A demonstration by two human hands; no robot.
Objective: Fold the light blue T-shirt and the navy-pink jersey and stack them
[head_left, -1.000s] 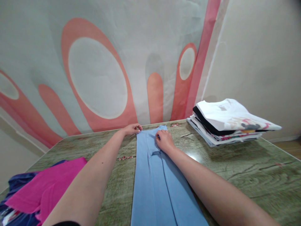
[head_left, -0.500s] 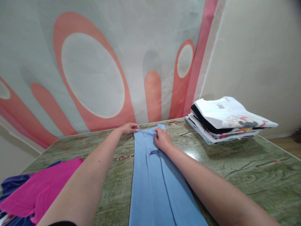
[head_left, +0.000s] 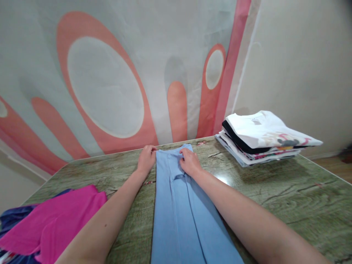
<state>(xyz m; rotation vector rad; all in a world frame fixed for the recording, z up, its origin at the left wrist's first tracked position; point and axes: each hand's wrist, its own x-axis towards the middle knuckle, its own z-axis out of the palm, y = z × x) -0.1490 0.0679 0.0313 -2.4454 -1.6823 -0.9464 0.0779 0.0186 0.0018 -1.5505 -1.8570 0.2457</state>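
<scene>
A light-blue shirt (head_left: 170, 216) lies lengthwise on the table in a long narrow fold, its far end close to the table's back edge. At its far left corner my left hand (head_left: 147, 158) is closed, thumb and fingers gripping the cloth edge. My right hand (head_left: 190, 161) is closed on the fabric near the far right side, with the fingertips bent into the cloth. Small creases and a folded flap show just below the right hand. The near end of the shirt runs out of view at the bottom.
A stack of folded clothes (head_left: 247, 149), with a printed white T-shirt (head_left: 271, 128) on top, stands on the right of the wood-patterned table (head_left: 310, 205). Loose magenta (head_left: 63, 216) and dark-blue clothes (head_left: 16, 216) lie at the left. A patterned wall covering (head_left: 107, 88) rises behind the table.
My left hand has turned and drawn in a little at the far left corner, straightening the shirt's far edge. The right hand stays nearly in place. The view has shifted slightly.
</scene>
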